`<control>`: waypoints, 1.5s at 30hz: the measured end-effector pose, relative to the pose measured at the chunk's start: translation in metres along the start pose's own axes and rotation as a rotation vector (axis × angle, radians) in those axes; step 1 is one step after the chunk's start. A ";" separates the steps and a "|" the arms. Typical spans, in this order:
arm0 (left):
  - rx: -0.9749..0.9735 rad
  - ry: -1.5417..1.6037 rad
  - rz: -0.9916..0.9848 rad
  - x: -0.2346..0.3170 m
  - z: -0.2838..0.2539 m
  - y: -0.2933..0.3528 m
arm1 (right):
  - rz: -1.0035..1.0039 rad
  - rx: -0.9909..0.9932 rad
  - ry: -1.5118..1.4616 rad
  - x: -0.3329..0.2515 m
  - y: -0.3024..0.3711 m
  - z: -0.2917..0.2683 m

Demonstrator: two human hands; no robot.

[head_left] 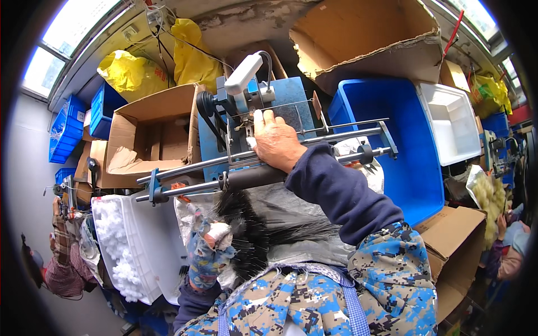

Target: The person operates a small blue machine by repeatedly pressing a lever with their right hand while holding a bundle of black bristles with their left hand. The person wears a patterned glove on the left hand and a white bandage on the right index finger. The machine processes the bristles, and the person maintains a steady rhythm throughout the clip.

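At the middle of a blue bench machine, my right hand reaches over a padded dark roller. Its fingers are bent and close together at the small metal parts of the machine head; whatever sits between them is hidden. My left hand is low on the left, in a patterned cover with whitish wrapping, and most of its fingers are hidden. Long black bristles lie right beside it and spread over a grey sheet on my lap. Two metal rails run across the machine's front.
An open cardboard box and a white tub of white fluffy pieces stand left. A deep blue bin, a white tray and a carton are right. A large carton stands behind. Other people work at both sides.
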State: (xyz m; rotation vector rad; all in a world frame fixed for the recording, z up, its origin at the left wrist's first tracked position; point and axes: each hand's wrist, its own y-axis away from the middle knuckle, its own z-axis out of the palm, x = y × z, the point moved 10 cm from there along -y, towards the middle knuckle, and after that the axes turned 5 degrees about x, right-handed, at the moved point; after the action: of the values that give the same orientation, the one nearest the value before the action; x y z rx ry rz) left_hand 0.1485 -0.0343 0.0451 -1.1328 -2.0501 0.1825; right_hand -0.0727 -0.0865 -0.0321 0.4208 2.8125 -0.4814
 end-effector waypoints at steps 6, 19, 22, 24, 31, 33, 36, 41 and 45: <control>0.127 0.022 -0.290 -0.048 -0.009 0.030 | -0.034 -0.018 0.159 0.043 0.012 -0.034; 0.543 0.477 -0.501 -0.079 -0.061 0.048 | -0.228 -0.175 0.153 0.032 0.045 -0.098; 0.467 0.610 -0.528 -0.080 -0.049 0.035 | -0.312 -0.187 -0.200 -0.011 0.093 -0.107; 0.188 0.580 -0.488 -0.049 -0.006 0.015 | -0.295 -0.040 -0.656 -0.053 0.092 -0.105; -0.075 0.231 0.011 0.012 0.022 -0.011 | 0.158 -0.121 -1.862 -0.046 0.075 -0.118; -0.024 0.052 -0.147 -0.035 0.013 0.001 | 0.176 -0.061 -1.380 -0.005 0.057 -0.139; -0.198 -0.408 -0.050 -0.079 0.029 0.021 | -0.056 0.207 -0.292 0.006 0.018 -0.119; -0.245 -0.316 -0.049 -0.098 0.050 0.029 | -0.068 0.026 0.233 0.027 -0.025 -0.028; -0.184 -0.154 -0.162 -0.096 0.029 0.036 | -0.019 -0.065 0.189 0.029 -0.033 -0.006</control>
State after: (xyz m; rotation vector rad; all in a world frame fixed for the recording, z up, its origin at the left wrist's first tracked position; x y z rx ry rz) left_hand 0.1813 -0.0803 -0.0450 -1.0829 -2.3232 -0.0004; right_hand -0.1117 -0.1072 -0.0255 0.4487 3.0068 -0.3706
